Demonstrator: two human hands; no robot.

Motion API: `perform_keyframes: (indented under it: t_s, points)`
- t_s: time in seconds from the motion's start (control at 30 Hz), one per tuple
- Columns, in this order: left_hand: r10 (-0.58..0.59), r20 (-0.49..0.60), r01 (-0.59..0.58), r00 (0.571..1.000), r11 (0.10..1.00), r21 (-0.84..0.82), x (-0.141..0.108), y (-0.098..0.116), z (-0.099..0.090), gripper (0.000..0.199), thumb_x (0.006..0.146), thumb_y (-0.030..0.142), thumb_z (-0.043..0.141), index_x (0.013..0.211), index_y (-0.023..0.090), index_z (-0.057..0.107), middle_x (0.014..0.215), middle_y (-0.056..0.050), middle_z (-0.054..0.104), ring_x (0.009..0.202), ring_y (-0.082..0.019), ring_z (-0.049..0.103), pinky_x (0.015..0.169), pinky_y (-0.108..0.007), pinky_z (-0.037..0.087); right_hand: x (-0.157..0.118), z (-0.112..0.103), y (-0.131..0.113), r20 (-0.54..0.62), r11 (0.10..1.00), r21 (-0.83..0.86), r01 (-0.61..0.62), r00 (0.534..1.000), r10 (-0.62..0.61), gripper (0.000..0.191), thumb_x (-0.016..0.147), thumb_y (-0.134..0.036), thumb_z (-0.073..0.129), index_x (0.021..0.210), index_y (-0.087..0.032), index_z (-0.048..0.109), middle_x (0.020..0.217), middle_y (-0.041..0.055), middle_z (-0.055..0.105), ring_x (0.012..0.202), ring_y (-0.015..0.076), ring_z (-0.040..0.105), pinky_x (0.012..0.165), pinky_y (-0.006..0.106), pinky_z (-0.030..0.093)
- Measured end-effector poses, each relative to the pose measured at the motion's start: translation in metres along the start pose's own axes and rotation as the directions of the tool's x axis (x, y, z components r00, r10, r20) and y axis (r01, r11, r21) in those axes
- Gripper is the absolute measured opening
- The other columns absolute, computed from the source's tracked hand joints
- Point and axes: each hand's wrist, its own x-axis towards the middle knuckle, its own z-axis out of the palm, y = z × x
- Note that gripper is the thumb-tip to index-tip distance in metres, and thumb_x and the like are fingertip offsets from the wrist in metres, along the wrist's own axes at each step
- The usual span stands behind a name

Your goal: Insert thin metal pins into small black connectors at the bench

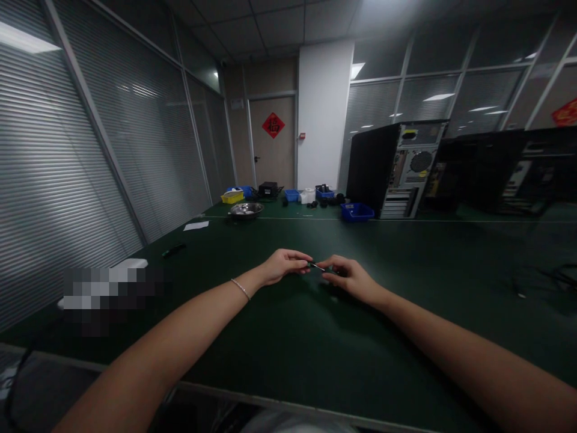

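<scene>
Above the middle of the dark green table, both hands meet at a small, thin tool with a dark green and black end and a bright metal shaft. My left hand pinches its dark end between thumb and fingers. My right hand is closed round the other side, thumb and forefinger close together near the tip of the shaft. What exactly the right fingers hold is too small and dark to make out. A bracelet circles the left wrist.
A dark green tool lies at the left, near a white paper. Further back stand a metal bowl, a yellow tray, a blue tray and a computer case. Cables lie at the right.
</scene>
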Motion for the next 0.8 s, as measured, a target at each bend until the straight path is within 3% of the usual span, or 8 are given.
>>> perform_keyframes:
  t_s: [0.8]
  points:
    - [-0.034, 0.069, 0.036, 0.997, 0.999, -0.033, -0.0026, 0.0041, -0.0013, 0.04, 0.067, 0.025, 0.069, 0.104, 0.011, 0.062, 0.094, -0.012, 0.064, 0.079, -0.014, 0.06, 0.082, -0.034, 0.044, -0.0032, -0.0024, -0.0044, 0.088, 0.994, 0.098, -0.04, 0.996, 0.032, 0.035, 0.078, -0.039, 0.057, 0.106, -0.018, 0.059, 0.099, 0.0054, 0.057, 0.071, 0.0131, 0.054, 0.062, 0.026, 0.045]
